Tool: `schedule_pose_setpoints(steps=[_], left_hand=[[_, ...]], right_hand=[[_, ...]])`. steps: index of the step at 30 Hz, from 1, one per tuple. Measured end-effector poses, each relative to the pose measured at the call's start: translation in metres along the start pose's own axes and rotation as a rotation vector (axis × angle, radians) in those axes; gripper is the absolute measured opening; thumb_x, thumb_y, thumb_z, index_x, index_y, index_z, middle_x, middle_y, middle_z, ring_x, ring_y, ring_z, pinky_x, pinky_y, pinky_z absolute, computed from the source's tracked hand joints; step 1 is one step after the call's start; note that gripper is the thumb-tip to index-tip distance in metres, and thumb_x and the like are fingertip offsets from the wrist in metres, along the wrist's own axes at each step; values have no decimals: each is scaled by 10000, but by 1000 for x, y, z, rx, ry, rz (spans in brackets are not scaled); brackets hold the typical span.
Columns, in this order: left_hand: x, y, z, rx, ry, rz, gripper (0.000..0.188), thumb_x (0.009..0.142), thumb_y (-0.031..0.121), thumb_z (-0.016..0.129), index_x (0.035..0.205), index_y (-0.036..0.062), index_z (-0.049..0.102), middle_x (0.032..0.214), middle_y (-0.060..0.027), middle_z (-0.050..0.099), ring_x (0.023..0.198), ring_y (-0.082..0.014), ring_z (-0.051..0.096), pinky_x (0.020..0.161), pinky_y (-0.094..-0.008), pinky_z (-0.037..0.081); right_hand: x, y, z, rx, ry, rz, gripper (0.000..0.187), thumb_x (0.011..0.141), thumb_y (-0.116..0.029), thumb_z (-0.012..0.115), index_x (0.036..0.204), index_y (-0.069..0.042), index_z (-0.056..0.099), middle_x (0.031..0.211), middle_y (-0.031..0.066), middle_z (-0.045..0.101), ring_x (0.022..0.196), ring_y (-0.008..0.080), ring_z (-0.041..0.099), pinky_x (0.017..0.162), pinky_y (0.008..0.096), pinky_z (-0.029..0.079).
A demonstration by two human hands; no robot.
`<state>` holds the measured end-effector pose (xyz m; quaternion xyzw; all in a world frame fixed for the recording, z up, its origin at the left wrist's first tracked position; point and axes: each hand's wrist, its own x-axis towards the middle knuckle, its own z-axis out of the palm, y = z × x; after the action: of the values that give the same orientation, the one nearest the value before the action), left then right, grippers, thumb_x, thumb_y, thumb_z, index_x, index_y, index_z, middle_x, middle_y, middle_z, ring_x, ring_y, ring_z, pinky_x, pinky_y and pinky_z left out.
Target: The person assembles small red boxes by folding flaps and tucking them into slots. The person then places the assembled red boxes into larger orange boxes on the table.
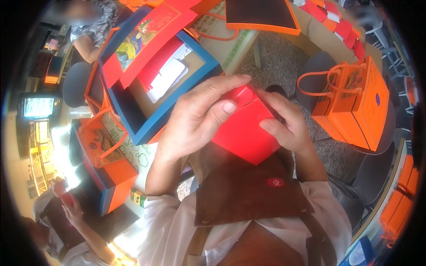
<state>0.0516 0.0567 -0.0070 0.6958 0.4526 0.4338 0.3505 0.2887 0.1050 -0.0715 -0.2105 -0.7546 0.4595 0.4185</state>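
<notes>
A small red cardboard box (248,133) is held tilted in front of my brown apron. My left hand (195,111) grips its left side, with the thumb and fingers near a flap at the top. Against the right side presses my right hand (286,117), its thumb on the front face; some of its fingers are hidden behind the box. Just beyond my left hand stands an open blue gift box (204,55). Inside it lie red and white papers (168,77), and a large red printed card sheet (159,37) leans across its top.
Orange handled gift bags stand at right on a chair (355,111) and at left on the table (108,173). A black-lined orange tray (262,15) is at the far edge. Red packets (341,29) fill a carton at far right. Two other people are on the left, one holding a red item.
</notes>
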Motion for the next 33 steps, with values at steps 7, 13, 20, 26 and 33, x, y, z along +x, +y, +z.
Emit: schedule_pose_setpoints(steps=[7,13,20,26,33], left_hand=[[-2,-9,-4,22,-29,77,421,1031,333,595,1279,-4,641,1295,-172,668,1153,-272,662,977,-363,521],[-3,-13,-8,5,-52,76,403,1037,321,588,1276,1,636,1306,-186,661,1167,-289,657,984,-374,521],[-9,-8,-5,1,-14,9,350,1047,246,575,1273,-16,629,1291,-168,671,1154,-266,660,982,-361,520],[-9,-12,-2,11,-32,54,328,1044,219,580,1265,-18,632,1287,-159,675,1144,-263,662,976,-352,520],[-10,-18,-8,29,-68,67,320,1037,223,588,1231,-26,639,1305,-226,654,1205,-313,643,1020,-381,494]], right_hand=[[-1,0,0,9,-40,22,477,914,-133,701,1334,63,592,1100,174,674,956,261,671,855,328,523],[0,-1,1,4,-63,11,480,914,-130,704,1341,58,591,1123,170,675,976,264,672,873,332,523],[2,-2,9,-9,-7,-31,443,921,-113,694,1322,50,599,1114,176,674,978,279,675,869,334,526],[7,-2,17,13,57,-58,383,924,-108,692,1263,53,619,1098,184,676,964,292,682,845,346,535],[7,-6,18,-102,23,-49,373,922,-92,692,1269,29,631,1102,167,682,969,273,686,845,340,538]])
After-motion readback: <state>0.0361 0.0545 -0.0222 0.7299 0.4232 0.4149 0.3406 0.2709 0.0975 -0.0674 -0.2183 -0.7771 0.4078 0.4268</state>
